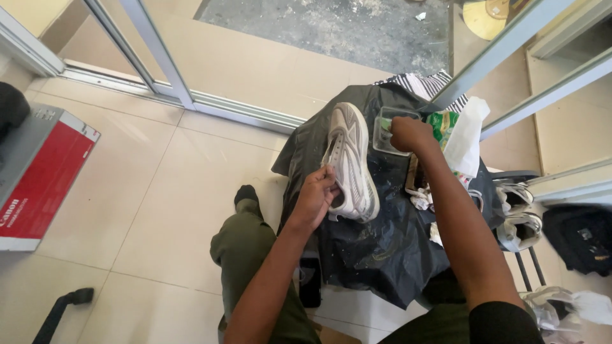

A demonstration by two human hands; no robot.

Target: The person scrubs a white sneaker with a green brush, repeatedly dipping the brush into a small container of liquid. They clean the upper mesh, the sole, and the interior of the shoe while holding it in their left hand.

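The left hand (317, 194) gripped the white sneaker (349, 162) lying on a black plastic sheet (376, 248). The right hand (411, 134), fingers curled, reached into a clear plastic container (386, 121) just beside the shoe.

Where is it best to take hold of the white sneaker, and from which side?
Probably at the collar and heel end of the white sneaker, from the left. It lies lengthwise with the heel toward the person, and the left hand already pinches that edge.
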